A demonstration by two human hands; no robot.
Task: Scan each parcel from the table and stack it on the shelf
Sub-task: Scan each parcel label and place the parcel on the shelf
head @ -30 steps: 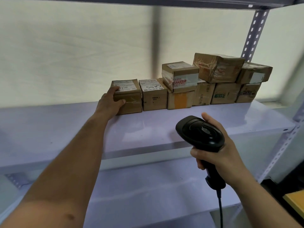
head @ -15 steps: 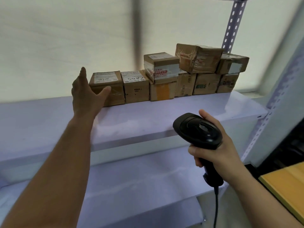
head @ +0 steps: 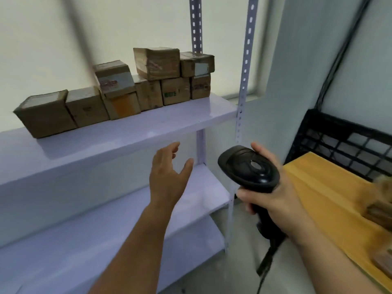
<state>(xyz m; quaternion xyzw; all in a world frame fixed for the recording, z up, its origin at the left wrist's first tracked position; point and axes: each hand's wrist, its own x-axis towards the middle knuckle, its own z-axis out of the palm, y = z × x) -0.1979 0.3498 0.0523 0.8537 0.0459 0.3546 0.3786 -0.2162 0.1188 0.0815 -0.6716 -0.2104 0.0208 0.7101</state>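
Cardboard parcels (head: 118, 96) sit in a row on the shelf (head: 148, 126), three more stacked on top. Below it, the left hand (head: 167, 177) hangs spread and empty; the right hand (head: 269, 194) grips a black scanner (head: 248, 168). Right, a yellow worktop (head: 322, 194) carries blurred, cut-off parcels before a black crate (head: 347, 143).

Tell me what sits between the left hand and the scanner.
Nothing: in the head view the gap from the open left hand to the scanner shows only shelving behind.
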